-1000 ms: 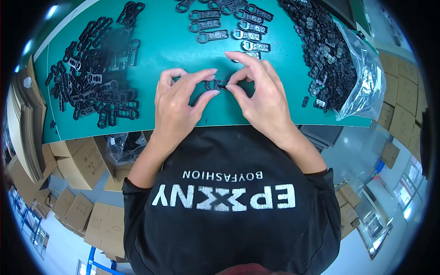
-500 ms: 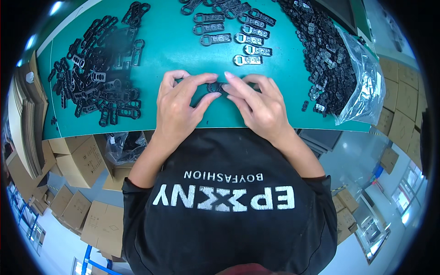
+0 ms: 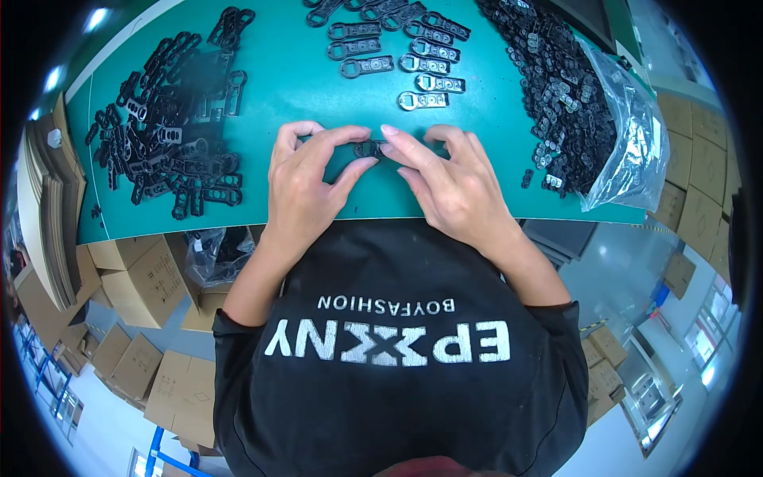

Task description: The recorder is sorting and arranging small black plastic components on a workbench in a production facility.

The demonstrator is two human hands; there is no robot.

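Near the front edge of the green table, my left hand [image 3: 306,179] pinches a black plastic part [image 3: 366,149] between thumb and fingertips. The index finger of my right hand [image 3: 453,179] presses at the part's right end, while its thumb sits a little lower, apart from it. Much of the part is hidden by the fingers. Beyond my hands lie flat black plastic pieces with a ring at one end, set out in loose rows; the closest is one black piece [image 3: 424,101]. A dense pile of similar black pieces [image 3: 187,163] covers the left side.
To the right, a heap of small black parts [image 3: 568,103] lies beside a clear plastic bag [image 3: 632,139]. Stacked cardboard sheets [image 3: 48,207] stand past the table's left edge. Cardboard boxes [image 3: 139,286] are below on the left, with more boxes [image 3: 695,175] at the far right.
Both hands stay around the black part. My right thumb has moved slightly down and away from it. The whole view has shifted a little.
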